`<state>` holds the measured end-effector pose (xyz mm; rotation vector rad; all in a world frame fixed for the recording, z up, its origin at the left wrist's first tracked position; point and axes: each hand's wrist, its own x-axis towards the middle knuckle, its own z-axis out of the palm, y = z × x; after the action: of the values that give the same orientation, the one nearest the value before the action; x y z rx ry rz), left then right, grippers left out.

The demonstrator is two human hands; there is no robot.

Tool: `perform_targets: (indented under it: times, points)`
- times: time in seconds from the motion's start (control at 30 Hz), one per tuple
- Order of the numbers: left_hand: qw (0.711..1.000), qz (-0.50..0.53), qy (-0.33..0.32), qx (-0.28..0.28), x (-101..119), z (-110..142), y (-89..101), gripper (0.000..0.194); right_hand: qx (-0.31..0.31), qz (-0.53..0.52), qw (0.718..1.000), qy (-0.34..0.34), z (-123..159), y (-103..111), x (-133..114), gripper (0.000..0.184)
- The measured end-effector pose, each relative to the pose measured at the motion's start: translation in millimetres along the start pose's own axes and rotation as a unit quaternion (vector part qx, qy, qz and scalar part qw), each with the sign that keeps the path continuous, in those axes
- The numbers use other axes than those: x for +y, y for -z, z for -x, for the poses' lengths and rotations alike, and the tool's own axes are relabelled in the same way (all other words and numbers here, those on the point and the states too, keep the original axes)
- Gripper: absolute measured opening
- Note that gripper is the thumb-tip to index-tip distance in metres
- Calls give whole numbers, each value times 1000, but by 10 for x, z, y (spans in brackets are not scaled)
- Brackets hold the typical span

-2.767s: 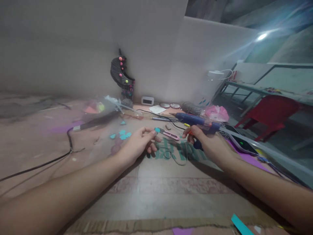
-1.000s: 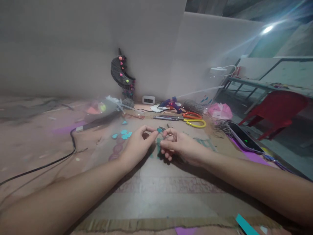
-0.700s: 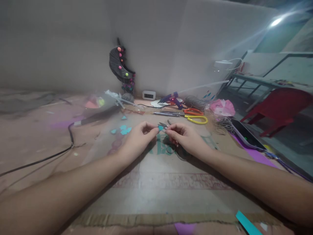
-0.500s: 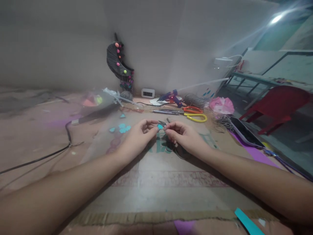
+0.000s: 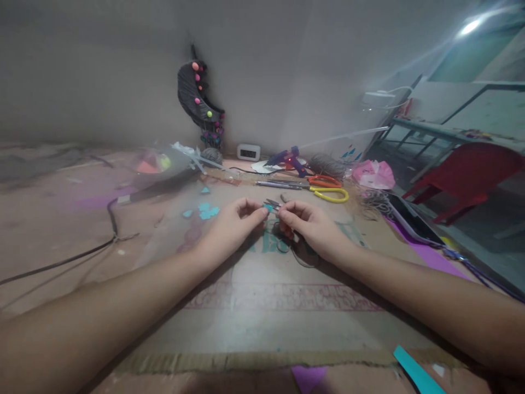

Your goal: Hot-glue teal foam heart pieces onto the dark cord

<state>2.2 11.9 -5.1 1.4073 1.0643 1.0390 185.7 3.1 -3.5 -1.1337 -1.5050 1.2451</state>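
My left hand [image 5: 241,221] pinches a small turquoise paper piece [image 5: 268,208] between thumb and fingertips, above a cardboard sheet [image 5: 246,334]. In my right hand [image 5: 309,224] is a pair of small scissors [image 5: 272,203]. Their metal blades point left and lie against the paper. Loops that look like the scissors' handles show below my right fingers, partly in shadow. Left of my left hand, several cut turquoise paper pieces [image 5: 208,210] rest on the cardboard.
Large scissors [image 5: 328,189] with orange and yellow handles, a glue gun [image 5: 287,160] and a small white clock [image 5: 248,152] stand at the back. A phone [image 5: 414,219] lies right. A turquoise strip [image 5: 416,369] is near the front edge. A black cable [image 5: 82,254] runs left.
The scissors' blades have shifted onto the turquoise piece, and less of it shows between my fingers. Both hands stay nearly in place; the view has tilted slightly.
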Motion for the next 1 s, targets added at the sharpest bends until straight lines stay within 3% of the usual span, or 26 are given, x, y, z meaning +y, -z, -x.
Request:
perform_targets:
  times: [0.33,0.57,0.73,1.0]
  points:
    - [1000,25,-7,-15,9,-23,-27,22,-4,29,1000,7,-18,-46,17,22]
    - [1000,26,11,-10,22,-6,-16,21,5,10,1000,29,19,-44,-23,35]
    - [1000,-4,-8,-14,31,-3,-5,20,8,26,999,45,16,-43,-17,31]
    - [998,37,15,-39,27,-9,-1,23,7,40,999,33,-15,-39,20,27]
